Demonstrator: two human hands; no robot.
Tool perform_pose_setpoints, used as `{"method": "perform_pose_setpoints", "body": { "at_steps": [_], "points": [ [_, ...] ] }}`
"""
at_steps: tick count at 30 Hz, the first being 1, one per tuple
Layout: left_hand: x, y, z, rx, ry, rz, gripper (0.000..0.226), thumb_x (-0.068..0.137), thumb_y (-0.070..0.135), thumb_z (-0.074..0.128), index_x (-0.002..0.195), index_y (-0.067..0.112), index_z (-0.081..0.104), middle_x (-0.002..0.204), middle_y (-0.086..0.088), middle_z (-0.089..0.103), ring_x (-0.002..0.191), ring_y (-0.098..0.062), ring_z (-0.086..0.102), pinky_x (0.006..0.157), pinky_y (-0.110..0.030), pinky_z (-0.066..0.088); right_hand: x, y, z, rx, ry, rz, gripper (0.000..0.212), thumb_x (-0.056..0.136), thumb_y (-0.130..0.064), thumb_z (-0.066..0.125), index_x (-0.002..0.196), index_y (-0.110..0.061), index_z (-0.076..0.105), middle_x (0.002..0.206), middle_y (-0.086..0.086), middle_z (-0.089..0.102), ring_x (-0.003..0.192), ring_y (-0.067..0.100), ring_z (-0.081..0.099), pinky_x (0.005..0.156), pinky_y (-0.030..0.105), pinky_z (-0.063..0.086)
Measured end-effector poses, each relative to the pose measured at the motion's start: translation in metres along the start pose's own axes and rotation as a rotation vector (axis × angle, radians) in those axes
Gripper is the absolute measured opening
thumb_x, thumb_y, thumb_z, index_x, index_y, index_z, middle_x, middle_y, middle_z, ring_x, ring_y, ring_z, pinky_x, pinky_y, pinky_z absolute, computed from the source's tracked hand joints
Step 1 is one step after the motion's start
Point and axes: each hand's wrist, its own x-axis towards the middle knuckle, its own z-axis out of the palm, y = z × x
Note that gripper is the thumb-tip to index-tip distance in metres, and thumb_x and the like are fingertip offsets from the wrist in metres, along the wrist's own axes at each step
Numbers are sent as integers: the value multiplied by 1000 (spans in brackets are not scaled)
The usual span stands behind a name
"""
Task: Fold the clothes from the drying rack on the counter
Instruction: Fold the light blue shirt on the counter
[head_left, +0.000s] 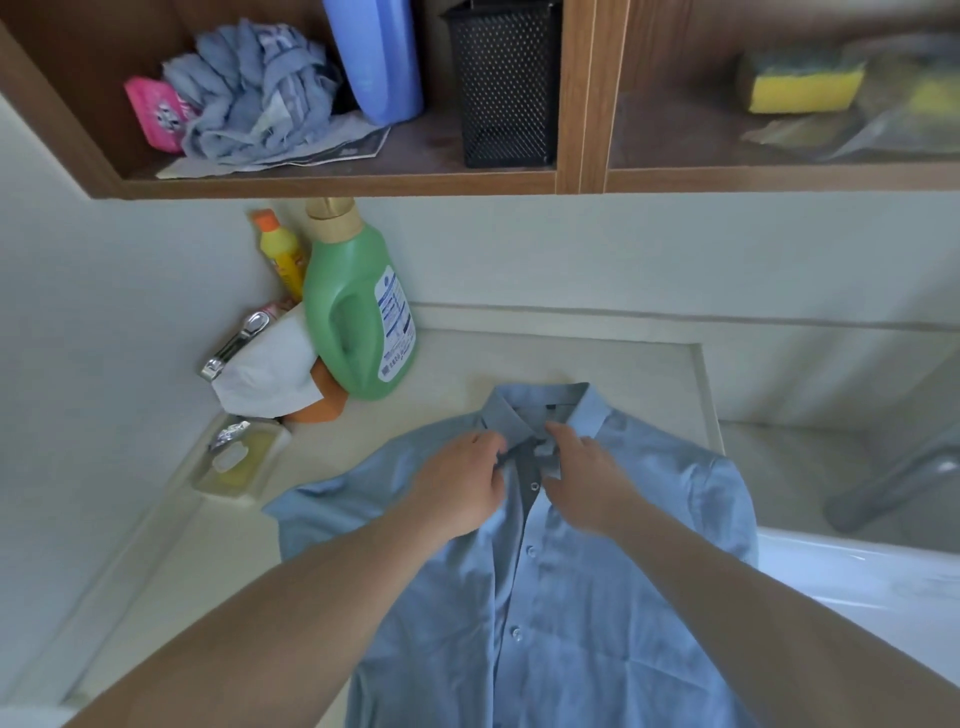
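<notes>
The shirt (571, 597) is plain light blue, with a darker grey-blue inner placket and pale blue buttons. The tabletop (441, 364) is off-white. The detergent jug (353, 312) is green with a gold cap and a white-and-blue label; the small bottle (280, 254) behind it is yellow with an orange cap. On the brown wooden shelf (332, 182) sit a grey-blue rag (254, 98), a pink packet (156, 111), a periwinkle bottle (379, 57), a black mesh basket (506, 83) and a yellow sponge (802, 85) with a dark green top.

Under my hands lies a matt, soft blue cloth shirt (571, 597) on the smooth pale counter (452, 364); the green bottle (353, 312) is glossy plastic, the shelf (337, 182) wood-grained.
</notes>
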Motion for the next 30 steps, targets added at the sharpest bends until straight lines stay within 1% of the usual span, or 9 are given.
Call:
{"method": "perform_pose_setpoints", "body": {
  "at_steps": [3,6,9,13,16,20,23,26,30],
  "points": [
    [-25,-11,-4,43,-63,-84,27,98,26,47,123,24,59,117,2,65,110,-23,60,87,-33,48,-21,-8,11,8,37,1,51,98,-23,55,146,-24,38,140,4,45,128,30,47,98,33,38],
    [-54,-24,-8,83,-84,-154,20,100,32,46,114,28,60,108,4,67,102,-22,63,77,-30,46,-40,-17,31,1,194,-88,29,93,-17,54,122,-21,58,122,3,58,117,31,50,98,36,39],
    [-86,-37,-12,105,-60,-210,16,99,32,47,104,26,61,100,1,69,95,-24,65,75,-33,49,-58,-35,48,1,169,-220,28,92,-13,53,116,-20,66,117,0,63,115,25,53,94,31,41],
    [-127,-46,-11,123,-30,-320,17,99,33,50,104,25,64,103,0,71,99,-24,66,79,-33,51,-74,-59,69,-14,-26,-243,28,92,-22,46,111,-31,63,117,-7,64,107,22,64,87,34,51],
    [-161,-49,-9,95,-34,-386,17,100,32,50,103,22,64,102,1,70,99,-21,65,79,-32,50,-84,-70,87,-152,-189,-253,27,94,-25,47,117,-29,59,125,-2,56,112,28,62,90,35,51],
    [-198,-52,-6,43,-115,-466,19,100,34,50,99,19,62,96,0,67,88,-21,64,74,-33,50,-93,-78,95,-233,-163,-247,35,99,-25,49,134,-21,51,138,3,44,122,30,57,98,36,49],
    [-220,-52,-5,8,-212,-444,31,98,33,50,78,11,58,76,-7,64,70,-22,61,66,-35,48,-103,-86,92,-223,-193,-218,38,99,-23,51,137,-18,50,140,6,40,126,28,52,99,34,45],
    [-237,-46,-3,-17,-238,-398,38,97,33,51,64,15,46,62,-1,51,57,-15,48,55,-30,35,-119,-91,94,-174,-172,-156,40,96,-28,53,135,-23,52,137,6,43,118,30,57,96,34,48],
    [-259,-44,-1,-73,-257,-327,43,94,35,54,56,18,45,53,2,46,53,-15,47,54,-31,35,-154,-108,109,-149,-97,-88,34,95,-26,52,129,-22,59,131,6,54,118,27,57,96,35,49]
  ]
}}
